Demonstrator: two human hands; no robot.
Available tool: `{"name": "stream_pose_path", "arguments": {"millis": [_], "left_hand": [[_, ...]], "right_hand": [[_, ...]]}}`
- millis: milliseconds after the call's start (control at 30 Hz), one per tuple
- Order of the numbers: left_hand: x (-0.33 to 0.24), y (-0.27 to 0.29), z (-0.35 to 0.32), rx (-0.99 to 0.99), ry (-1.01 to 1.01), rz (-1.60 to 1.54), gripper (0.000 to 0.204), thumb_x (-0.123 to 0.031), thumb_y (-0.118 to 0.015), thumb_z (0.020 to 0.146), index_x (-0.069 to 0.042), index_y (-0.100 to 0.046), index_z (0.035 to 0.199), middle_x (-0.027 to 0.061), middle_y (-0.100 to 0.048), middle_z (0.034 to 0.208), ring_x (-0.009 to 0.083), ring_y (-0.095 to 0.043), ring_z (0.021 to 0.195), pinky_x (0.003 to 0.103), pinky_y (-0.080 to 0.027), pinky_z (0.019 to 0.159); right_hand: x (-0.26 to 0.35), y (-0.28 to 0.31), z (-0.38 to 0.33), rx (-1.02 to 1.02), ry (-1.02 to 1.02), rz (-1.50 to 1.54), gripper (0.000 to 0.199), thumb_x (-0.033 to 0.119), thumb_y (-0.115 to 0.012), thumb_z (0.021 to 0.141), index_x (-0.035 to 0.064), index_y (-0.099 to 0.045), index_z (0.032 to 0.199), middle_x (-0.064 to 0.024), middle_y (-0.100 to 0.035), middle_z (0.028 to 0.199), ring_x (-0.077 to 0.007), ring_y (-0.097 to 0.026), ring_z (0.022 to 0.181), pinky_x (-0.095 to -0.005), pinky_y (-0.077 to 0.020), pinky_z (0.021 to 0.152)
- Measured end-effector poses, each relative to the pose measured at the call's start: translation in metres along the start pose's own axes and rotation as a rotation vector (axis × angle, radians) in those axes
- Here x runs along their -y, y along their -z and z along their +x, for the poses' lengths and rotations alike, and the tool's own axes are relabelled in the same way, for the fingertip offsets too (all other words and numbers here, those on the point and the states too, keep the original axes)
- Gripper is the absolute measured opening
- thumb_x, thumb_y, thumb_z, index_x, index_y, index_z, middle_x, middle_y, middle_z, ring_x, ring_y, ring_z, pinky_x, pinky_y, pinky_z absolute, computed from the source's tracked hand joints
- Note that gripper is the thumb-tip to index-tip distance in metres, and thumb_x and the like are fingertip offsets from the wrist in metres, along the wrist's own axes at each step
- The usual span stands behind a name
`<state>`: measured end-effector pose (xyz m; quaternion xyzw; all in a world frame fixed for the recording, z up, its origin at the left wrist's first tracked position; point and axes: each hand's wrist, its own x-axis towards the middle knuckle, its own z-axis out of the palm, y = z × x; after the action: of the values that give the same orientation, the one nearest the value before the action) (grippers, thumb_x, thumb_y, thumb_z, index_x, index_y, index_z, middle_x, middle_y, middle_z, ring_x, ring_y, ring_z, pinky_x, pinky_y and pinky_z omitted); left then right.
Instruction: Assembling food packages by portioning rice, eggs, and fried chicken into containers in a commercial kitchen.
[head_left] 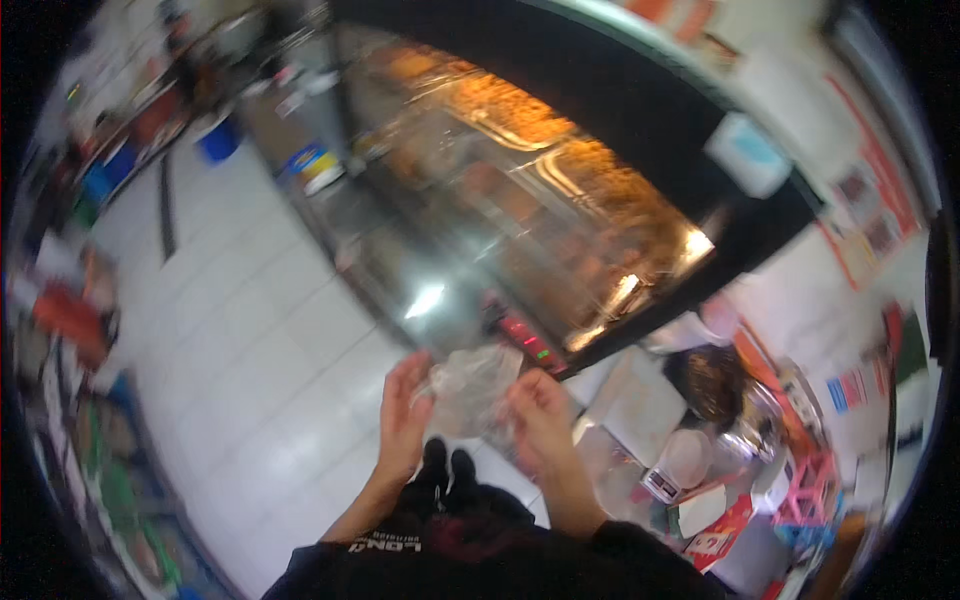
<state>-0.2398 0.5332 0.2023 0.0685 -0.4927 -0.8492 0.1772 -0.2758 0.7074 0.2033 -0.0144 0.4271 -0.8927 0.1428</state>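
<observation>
A clear, crumpled plastic bag (474, 385) spans the gap between my two hands, in front of my body at about waist height. My left hand (404, 415) grips its left edge, thumb and fingers together there, though motion blurs the fingertips. On the other side my right hand (541, 412) pinches the bag's right edge with bent fingers. Just beyond the bag stands a lit food display case (470, 230), with trays of golden-brown food (505, 105) under warm light.
A small kitchen scale (662, 486), a white board (637, 405) and a pink basket (812, 490) crowd the counter at my right. White floor tiles (255, 350) lie at my left. Farther off are a blue bucket (218, 140) and a blue-and-yellow tub (315, 167).
</observation>
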Motion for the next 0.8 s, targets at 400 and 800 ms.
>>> {"name": "stream_pose_path", "arguments": {"millis": [400, 800], "left_hand": [[-0.095, 0.206, -0.131, -0.552, -0.225, 0.244, 0.013, -0.006, -0.057, 0.098, 0.001, -0.065, 0.106, 0.0021, -0.067, 0.093, 0.0084, -0.062, 0.084, 0.023, -0.05, 0.073], [-0.219, 0.431, -0.301, -1.316, -0.274, 0.559, 0.026, -0.013, -0.066, 0.095, 0.006, -0.066, 0.112, 0.0096, -0.071, 0.091, 0.0143, -0.069, 0.082, 0.028, -0.056, 0.073]], "right_hand": [[-0.177, -0.207, -0.023, 0.582, -0.246, -0.407, 0.015, 0.006, -0.068, 0.093, 0.0011, -0.064, 0.107, -0.0007, -0.06, 0.097, -0.0077, -0.053, 0.08, -0.0243, -0.0472, 0.072], [-0.404, -0.435, -0.18, 1.195, -0.077, -0.765, 0.015, 0.005, -0.068, 0.091, -0.0014, -0.067, 0.104, -0.0096, -0.072, 0.094, -0.0165, -0.069, 0.084, -0.0288, -0.0551, 0.073]]}}
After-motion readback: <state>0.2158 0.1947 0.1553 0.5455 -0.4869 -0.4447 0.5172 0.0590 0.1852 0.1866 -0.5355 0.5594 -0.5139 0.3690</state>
